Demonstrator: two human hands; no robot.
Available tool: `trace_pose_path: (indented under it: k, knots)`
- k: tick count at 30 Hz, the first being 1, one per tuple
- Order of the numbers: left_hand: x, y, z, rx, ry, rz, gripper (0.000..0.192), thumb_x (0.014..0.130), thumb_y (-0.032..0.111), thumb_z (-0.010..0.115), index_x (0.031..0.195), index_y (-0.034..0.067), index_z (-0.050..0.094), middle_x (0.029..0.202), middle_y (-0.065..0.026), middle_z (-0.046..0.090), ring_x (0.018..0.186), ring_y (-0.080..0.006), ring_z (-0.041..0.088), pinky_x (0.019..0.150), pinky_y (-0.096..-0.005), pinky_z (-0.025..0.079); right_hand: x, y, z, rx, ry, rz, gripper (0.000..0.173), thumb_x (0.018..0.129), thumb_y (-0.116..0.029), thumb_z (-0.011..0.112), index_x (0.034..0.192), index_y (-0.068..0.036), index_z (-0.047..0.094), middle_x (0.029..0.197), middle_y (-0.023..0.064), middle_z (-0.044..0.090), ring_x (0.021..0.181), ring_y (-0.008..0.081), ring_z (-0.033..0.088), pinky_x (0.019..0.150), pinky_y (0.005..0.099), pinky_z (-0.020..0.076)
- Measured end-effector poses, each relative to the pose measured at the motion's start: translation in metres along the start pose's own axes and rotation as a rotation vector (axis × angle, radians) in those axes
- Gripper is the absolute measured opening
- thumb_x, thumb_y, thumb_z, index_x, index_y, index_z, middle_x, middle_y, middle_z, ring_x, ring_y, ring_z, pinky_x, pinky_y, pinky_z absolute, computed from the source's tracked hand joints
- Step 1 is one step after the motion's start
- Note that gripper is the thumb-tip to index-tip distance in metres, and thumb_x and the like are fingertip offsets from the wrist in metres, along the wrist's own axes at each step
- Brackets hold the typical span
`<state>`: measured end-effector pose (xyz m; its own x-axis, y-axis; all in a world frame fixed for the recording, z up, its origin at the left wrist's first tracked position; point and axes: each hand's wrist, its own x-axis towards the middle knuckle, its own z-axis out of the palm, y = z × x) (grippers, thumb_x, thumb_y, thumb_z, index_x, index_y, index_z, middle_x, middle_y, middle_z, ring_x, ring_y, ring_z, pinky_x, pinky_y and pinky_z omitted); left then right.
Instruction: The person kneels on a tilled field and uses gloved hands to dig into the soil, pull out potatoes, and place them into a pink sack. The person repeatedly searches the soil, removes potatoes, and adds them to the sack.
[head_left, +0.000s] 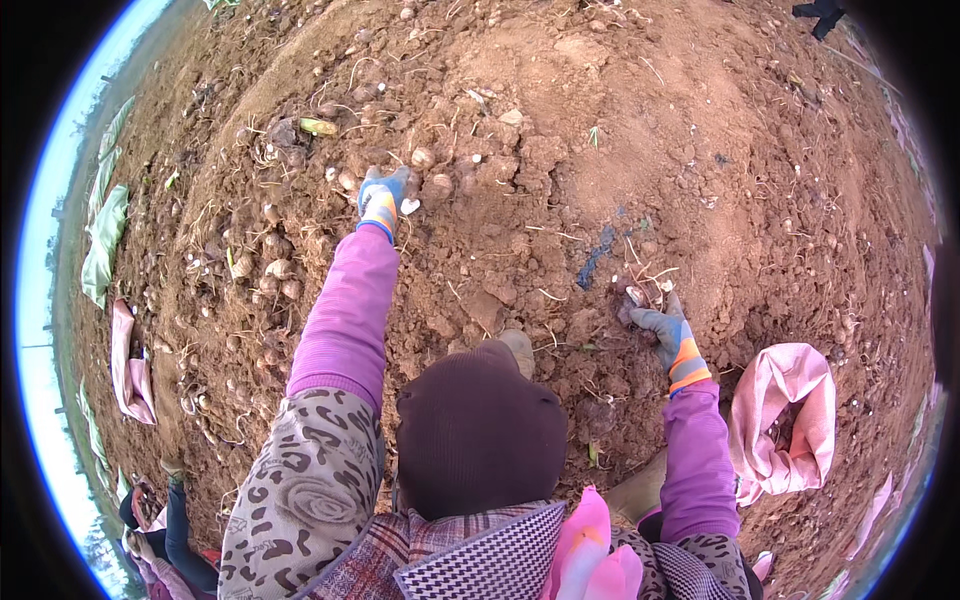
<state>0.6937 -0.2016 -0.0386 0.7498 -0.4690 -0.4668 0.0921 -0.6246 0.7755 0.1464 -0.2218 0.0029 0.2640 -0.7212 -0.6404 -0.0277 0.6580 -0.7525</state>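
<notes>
My left hand (384, 199), in a blue-grey glove with an orange band, reaches down to the soil among small ringed corms that look like taro. A round corm (423, 157) lies just beyond its fingers, with another corm (441, 184) to the right. Beside the glove is a white piece (409, 206). The glove hides whatever its fingertips touch. My right hand (667, 330), gloved alike, grips a dark, rooty corm clump (634, 295) low over the ground. Thin pale roots stick up from the clump.
An open pink woven sack (784, 427) stands by my right forearm, dark contents inside. Several corms (277, 270) lie loose at left. Another pink sack (131, 367) and a pale green sack (105, 247) lie farther left. Another person (169, 536) is at lower left.
</notes>
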Motion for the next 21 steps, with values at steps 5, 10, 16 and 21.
trace_pose_path:
  k: [5,10,16,21]
  knots:
    - [0.007,-0.020,0.040,0.676,0.120,0.153,0.086,0.090,0.043,0.056,0.161,0.012,0.017,0.164,-0.0147,0.028,0.150,-0.0399,0.025,0.122,-0.0420,0.025,0.073,0.025,-0.042,-0.510,0.152,-0.091,0.088,0.084,-0.004,0.076,0.157,-0.009,0.028,0.140,0.0180,0.055,0.110,0.0218,0.063,0.093,0.0310,0.0502]
    - [-0.105,-0.107,0.023,0.344,-0.233,0.548,0.086,0.070,-0.013,0.050,0.153,0.009,0.039,0.158,-0.0162,0.038,0.147,-0.0316,0.036,0.121,-0.0335,0.031,0.092,0.085,-0.050,-0.882,0.202,-0.031,0.071,0.082,-0.016,0.080,0.146,-0.010,0.048,0.142,0.0187,0.054,0.124,0.0274,0.057,0.101,0.0345,0.0476]
    - [-0.114,-0.099,0.032,0.563,-0.225,0.637,0.113,0.058,0.023,0.095,0.153,0.009,0.035,0.155,-0.0202,0.034,0.143,-0.0339,0.036,0.118,-0.0426,0.035,0.048,0.095,-0.035,-1.059,0.254,-0.300,0.049,0.083,-0.023,0.077,0.126,-0.006,0.063,0.138,0.0231,0.056,0.126,0.0392,0.055,0.107,0.0415,0.0456]
    - [-0.084,-0.057,0.035,-0.114,-0.572,-0.008,0.070,0.078,0.022,0.087,0.136,0.004,0.052,0.107,-0.0056,0.071,0.087,-0.0186,0.070,0.076,-0.0324,0.060,0.013,0.076,0.013,-0.896,0.067,-0.390,0.046,0.085,-0.022,0.076,0.126,-0.007,0.063,0.134,0.0210,0.059,0.125,0.0349,0.057,0.104,0.0410,0.0476]
